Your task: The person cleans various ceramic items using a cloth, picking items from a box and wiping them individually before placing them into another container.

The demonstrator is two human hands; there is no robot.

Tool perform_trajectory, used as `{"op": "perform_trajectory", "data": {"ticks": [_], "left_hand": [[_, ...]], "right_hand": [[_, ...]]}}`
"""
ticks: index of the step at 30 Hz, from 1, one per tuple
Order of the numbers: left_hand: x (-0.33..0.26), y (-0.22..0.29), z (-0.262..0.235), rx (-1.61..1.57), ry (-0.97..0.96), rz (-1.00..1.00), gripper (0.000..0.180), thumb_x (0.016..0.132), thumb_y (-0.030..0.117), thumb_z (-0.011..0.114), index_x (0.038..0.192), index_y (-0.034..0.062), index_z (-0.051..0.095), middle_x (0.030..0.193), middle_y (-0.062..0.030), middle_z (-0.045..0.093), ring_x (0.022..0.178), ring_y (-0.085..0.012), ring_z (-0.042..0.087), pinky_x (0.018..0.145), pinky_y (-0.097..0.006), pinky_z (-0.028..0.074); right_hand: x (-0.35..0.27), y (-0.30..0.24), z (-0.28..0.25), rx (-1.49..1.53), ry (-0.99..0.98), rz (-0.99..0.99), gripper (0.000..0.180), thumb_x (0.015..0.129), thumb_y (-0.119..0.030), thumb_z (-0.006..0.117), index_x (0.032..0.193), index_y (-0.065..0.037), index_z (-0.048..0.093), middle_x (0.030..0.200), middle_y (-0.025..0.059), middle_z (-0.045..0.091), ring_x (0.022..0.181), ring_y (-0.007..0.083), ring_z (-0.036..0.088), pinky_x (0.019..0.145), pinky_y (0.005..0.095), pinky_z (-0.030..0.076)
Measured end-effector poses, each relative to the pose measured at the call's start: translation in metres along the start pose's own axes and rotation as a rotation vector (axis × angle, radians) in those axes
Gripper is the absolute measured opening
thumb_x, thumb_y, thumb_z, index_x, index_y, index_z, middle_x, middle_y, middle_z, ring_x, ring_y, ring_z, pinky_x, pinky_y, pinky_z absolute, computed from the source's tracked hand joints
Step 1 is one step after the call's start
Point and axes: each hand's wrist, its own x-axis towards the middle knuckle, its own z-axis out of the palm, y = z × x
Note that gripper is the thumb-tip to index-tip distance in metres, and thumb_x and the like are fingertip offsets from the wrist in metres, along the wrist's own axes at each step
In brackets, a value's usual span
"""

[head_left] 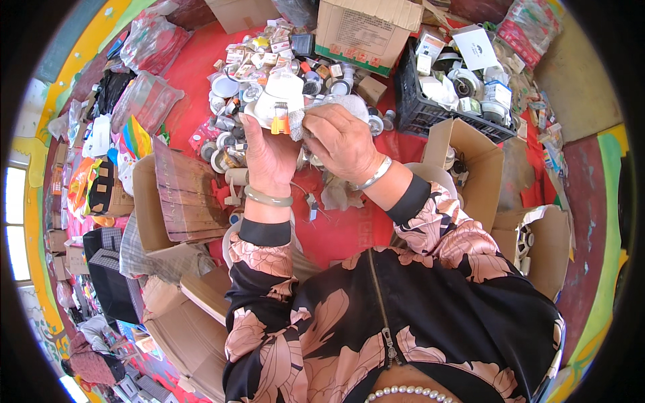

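Our left hand [269, 158] grips white round lamp fitting [282, 101] from below, tilted up toward us, face exposed for wiping. Right hand [342, 141] presses grey cloth [336, 104] against fitting's rim, fingers closed on cloth. Both held mid-air above red floor mat [349, 228], clear of clutter. Open cardboard box [470, 168] at right, within reach. Beyond: pile of small fittings [269, 57], black crate [430, 107] holding more.

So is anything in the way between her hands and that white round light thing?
Nothing visible. The left hand already holds the white round lamp from below. The right hand presses a grey cloth against its side, so only that cloth lies between the right hand and the lamp.
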Motion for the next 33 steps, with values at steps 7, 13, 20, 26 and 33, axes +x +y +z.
{"op": "perform_trajectory", "data": {"ticks": [7,13,20,26,33], "left_hand": [[0.009,0.009,-0.018,-0.002,0.069,0.140,0.075,0.074,0.057,0.061,0.128,0.0113,0.038,0.122,-0.0071,0.049,0.109,-0.0240,0.050,0.089,-0.045,0.045],[0.001,-0.009,-0.004,0.084,0.032,0.081,0.071,0.078,0.053,0.059,0.129,0.0095,0.036,0.118,-0.0052,0.051,0.106,-0.0196,0.052,0.086,-0.037,0.045],[-0.010,-0.019,0.011,-0.029,0.020,-0.103,0.058,0.085,0.051,0.046,0.126,0.0112,0.041,0.123,-0.0050,0.050,0.115,-0.0225,0.046,0.099,-0.041,0.035],[-0.006,-0.024,0.001,0.255,-0.062,0.040,0.074,0.081,0.045,0.054,0.136,0.0054,0.025,0.124,-0.0085,0.044,0.115,-0.0194,0.045,0.096,-0.033,0.036],[-0.003,-0.004,-0.003,0.428,0.013,0.332,0.082,0.081,0.050,0.051,0.139,0.0026,0.017,0.127,-0.0117,0.041,0.117,-0.0215,0.043,0.098,-0.035,0.035]], "right_hand": [[0.002,0.028,-0.016,0.825,0.195,0.916,0.029,0.089,-0.017,0.052,0.113,0.000,0.054,0.101,0.0074,0.061,0.088,0.0149,0.057,0.079,0.0261,0.046],[0.012,0.030,-0.019,0.785,0.005,0.402,0.039,0.092,-0.027,0.045,0.127,-0.009,0.047,0.127,0.0147,0.047,0.118,0.0261,0.043,0.099,0.0375,0.033],[0.010,0.020,-0.011,0.236,-0.042,0.179,0.030,0.085,-0.019,0.055,0.114,-0.012,0.055,0.110,0.0146,0.054,0.104,0.0336,0.049,0.086,0.0397,0.042],[0.012,0.013,-0.011,0.212,0.147,0.477,0.020,0.088,-0.016,0.051,0.104,-0.005,0.055,0.095,0.0134,0.057,0.086,0.0247,0.055,0.075,0.0315,0.045],[0.013,0.006,-0.049,0.122,0.505,0.274,0.023,0.086,-0.012,0.049,0.106,-0.001,0.052,0.092,0.0111,0.059,0.076,0.0193,0.057,0.070,0.0289,0.046]]}}
